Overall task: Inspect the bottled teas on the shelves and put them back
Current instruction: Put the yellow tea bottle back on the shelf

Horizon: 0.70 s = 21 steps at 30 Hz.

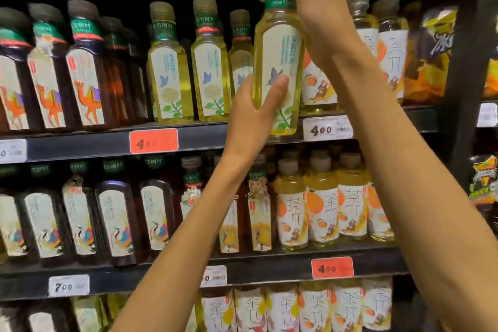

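A pale yellow-green bottled tea, with a butterfly and flower label and a green neck band, is held upright in front of the upper shelf. My left hand grips its lower body, the thumb lying across the label. My right hand curls round its neck and cap from the right, hiding the cap. Matching butterfly bottles stand on the upper shelf just left of the held one.
Dark camel-label teas fill the upper shelf's left, orange-label bottles its right. The lower shelf carries dark crane-label bottles and yellow orange-label bottles. Price tags line the shelf edges. A dark upright post stands right.
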Each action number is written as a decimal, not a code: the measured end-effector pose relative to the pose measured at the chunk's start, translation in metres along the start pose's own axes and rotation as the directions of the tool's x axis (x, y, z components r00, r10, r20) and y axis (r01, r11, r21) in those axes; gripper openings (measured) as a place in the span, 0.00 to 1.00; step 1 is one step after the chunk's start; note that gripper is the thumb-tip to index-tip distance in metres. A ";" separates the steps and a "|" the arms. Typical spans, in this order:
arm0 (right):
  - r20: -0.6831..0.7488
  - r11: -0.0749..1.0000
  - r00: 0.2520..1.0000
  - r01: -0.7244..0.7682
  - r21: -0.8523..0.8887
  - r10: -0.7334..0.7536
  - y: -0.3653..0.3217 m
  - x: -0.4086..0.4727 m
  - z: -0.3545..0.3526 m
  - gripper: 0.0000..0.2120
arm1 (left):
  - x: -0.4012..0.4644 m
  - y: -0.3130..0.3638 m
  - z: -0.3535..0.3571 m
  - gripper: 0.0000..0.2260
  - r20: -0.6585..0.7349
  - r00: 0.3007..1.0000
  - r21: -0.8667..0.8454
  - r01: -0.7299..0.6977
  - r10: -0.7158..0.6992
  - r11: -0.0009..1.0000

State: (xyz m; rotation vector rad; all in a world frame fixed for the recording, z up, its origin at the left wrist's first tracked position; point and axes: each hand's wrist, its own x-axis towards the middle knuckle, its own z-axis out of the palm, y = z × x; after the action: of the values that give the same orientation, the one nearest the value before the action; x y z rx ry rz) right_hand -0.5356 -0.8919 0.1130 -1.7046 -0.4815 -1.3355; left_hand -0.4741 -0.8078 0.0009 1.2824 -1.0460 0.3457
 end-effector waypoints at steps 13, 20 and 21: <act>-0.063 0.913 0.997 0.017 -0.407 -0.047 0.054 0.017 0.010 0.25 | 0.060 -0.028 0.012 0.19 -0.011 0.998 0.242 0.070 -0.069 0.968; -0.054 0.822 0.996 0.024 -0.569 -0.067 0.074 0.009 0.015 0.25 | 0.081 -0.032 0.011 0.18 0.104 0.976 0.391 0.138 -0.193 0.910; -0.049 0.813 0.997 0.021 -0.582 -0.060 0.074 0.009 0.015 0.25 | 0.082 -0.032 0.011 0.18 0.117 0.972 0.398 0.141 -0.203 0.906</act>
State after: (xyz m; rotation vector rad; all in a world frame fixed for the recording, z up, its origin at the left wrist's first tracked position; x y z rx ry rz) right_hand -0.4690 -0.9207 0.0914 -2.1398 -0.0574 -1.6807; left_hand -0.4127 -0.8540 0.0448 1.7719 -1.0157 0.3303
